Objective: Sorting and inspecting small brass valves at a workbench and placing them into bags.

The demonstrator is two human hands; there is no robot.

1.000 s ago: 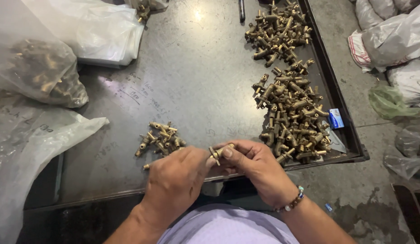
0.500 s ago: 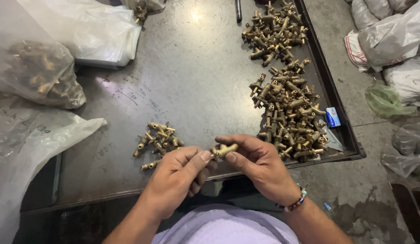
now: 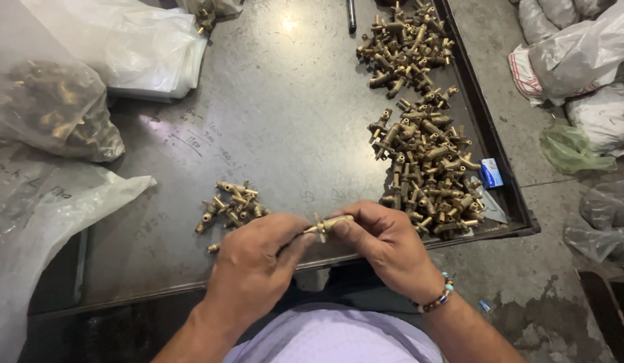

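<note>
At the left of the frame lay clear plastic bags (image 3: 53, 111), one holding brass parts, and a small heap of brass fittings (image 3: 230, 203) sat just above the left hand (image 3: 255, 265). At lower centre, over the metal tray's (image 3: 285, 121) near edge, both hands pinched one brass fitting (image 3: 330, 224) by its ends, left fingertips at one end and the right hand (image 3: 386, 245) at the other, likely to steady it. A large pile of fittings (image 3: 426, 161) filled the right of the tray, a small blue box (image 3: 491, 173) beside it.

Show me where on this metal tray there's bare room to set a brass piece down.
Bare metal tray lies between the white plastic bags and the large heap of brass fittings, above the small brass cluster. The right side is crowded up to the rim. The left hand and right hand fill the near edge.
</note>
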